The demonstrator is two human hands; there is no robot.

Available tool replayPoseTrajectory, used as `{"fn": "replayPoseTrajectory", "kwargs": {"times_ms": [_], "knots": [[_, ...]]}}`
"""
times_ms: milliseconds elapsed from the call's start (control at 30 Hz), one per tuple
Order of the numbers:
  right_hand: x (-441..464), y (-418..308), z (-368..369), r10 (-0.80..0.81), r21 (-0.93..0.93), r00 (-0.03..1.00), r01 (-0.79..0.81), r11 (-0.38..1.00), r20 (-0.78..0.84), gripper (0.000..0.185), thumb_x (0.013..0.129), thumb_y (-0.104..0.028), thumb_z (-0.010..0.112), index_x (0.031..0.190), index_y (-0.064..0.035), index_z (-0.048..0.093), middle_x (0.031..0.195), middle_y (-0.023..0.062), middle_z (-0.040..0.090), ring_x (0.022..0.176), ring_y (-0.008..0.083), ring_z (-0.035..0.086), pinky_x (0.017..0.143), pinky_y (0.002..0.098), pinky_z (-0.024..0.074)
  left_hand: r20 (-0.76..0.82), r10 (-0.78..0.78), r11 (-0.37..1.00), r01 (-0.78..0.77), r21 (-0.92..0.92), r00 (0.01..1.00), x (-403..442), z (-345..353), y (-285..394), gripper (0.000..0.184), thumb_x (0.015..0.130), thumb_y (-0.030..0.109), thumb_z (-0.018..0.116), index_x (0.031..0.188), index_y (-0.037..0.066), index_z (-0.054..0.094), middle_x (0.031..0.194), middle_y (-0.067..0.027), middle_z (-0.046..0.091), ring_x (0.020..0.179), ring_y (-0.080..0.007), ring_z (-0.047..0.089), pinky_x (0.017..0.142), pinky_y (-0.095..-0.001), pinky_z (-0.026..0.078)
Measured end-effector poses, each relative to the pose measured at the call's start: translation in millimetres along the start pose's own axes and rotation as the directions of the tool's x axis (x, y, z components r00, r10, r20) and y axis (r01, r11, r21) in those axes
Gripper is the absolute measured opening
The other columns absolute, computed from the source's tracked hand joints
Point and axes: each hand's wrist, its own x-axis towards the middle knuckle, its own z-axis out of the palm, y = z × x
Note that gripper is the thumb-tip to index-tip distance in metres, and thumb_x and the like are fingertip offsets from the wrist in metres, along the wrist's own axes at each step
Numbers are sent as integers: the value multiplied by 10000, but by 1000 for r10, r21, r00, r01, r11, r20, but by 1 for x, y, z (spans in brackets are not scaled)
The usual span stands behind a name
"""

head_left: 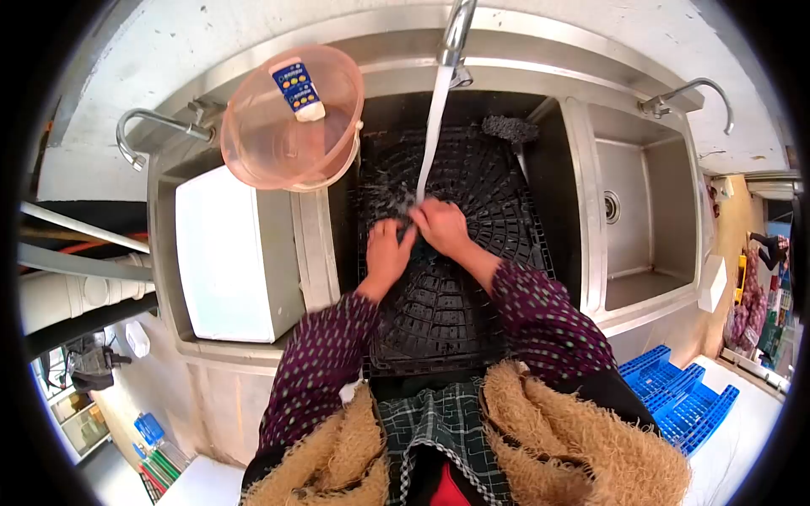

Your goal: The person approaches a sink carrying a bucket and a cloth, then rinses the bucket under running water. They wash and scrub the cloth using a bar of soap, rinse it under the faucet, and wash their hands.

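A left hand (389, 253) and a right hand (442, 226), fingers bent, work close together at the foot of a tap's (456, 34) stream, over a black crate (439, 312) inside the middle sink (560, 190). Whether either holds anything cannot be told. A dark scrubber (510, 128) sits near the sink's far right corner.

middle faucet (456, 38): top cut off | right hand (444, 227): blurred | left hand (388, 254): palm hidden | distant person (771, 250): too small
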Motion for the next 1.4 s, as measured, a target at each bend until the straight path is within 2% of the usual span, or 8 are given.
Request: {"fn": "replayPoseTrajectory", "kwargs": {"times_ms": [200, 300, 367, 500, 633, 900, 1167, 1400], "knots": [[-13, 21, -73, 480, 86, 866, -493, 866, 139, 497, 911, -467, 542, 716, -26, 660, 682, 193, 625, 675, 379, 623, 637, 444, 481, 96, 255, 947, -228, -226, 962, -21, -60, 25, 571, 770, 123, 713, 1299, 118, 499, 1078, -169, 598, 1002, -360, 591, 873, -403, 482], [-10, 38, -87, 580, 482, 795, -583, 654, 175, 528, 903, -502, 567, 763, -5, 677, 665, 116, 648, 640, 174, 618, 620, 352, 466, 173, -359, 692, 386, -610, 917, 1, -94, 49, 431, 743, 14, 685, 1156, -14, 566, 1012, -126, 664, 870, -211, 647, 829, -303, 492], [-7, 19, -120, 545, 443, 734, -680, 585, 406, 478, 884, -481, 620, 945, -13, 692, 762, 80, 674, 765, 117, 621, 700, 306, 484, 352, -279, 350, 436, -829, 894, 13, -120, 73, 330, 789, 40, 669, 1092, -58, 582, 1014, -81, 658, 875, -140, 624, 808, -277, 487], [-19, -41, -130, -37, 346, 996, 9, 938, 77, 654, 754, -333, 776, 1312, -92, 534, 1146, 105, 608, 978, 231, 611, 879, 331, 487, 443, -112, 229, 457, -859, 889, 15, -136, 112, 273, 850, 138, 660, 1076, -8, 615, 959, -50, 660, 859, -130, 627, 803, -266, 479], [-6, -58, -150, 327, 570, 791, -603, 558, 517, 307, 876, -77, 657, 1176, -16, 627, 1095, 78, 639, 966, 153, 597, 881, 305, 479, 508, -153, 112, 525, -844, 848, 23, -154, 116, 287, 855, 173, 677, 1079, 5, 616, 979, -59, 660, 910, -134, 627, 794, -295, 508], [-5, -75, -152, -97, 440, 990, 132, 888, -102, 524, 789, -243, 718, 1262, -72, 570, 1163, 180, 632, 1063, 278, 616, 886, 365, 478, 427, -167, 390, 458, -799, 889, 14, -151, 126, 364, 831, 163, 721, 1104, -40, 589, 984, -101, 645, 897, -164, 633, 773, -308, 518], [-8, -46, -164, -14, 621, 803, -449, 643, 595, 274, 863, -224, 669, 1060, -35, 672, 906, 95, 701, 825, 134, 616, 797, 310, 483, 478, 145, 911, 71, -406, 866, 16, -156, 114, 403, 709, 151, 805, 1051, 45, 620, 845, -18, 621, 760, -110, 575, 737, -269, 487], [48, -52, -225, 96, 666, 989, -149, 731, 116, 234, 894, -108, 577, 1089, 1, 646, 951, 52, 679, 903, 107, 587, 812, 267, 464, -204, 325, 926, -355, -133, 924, 34, -183, 139, 279, 857, 317, 695, 868, 41, 655, 685, -148, 588, 623, -269, 572, 583, -354, 449]]}}
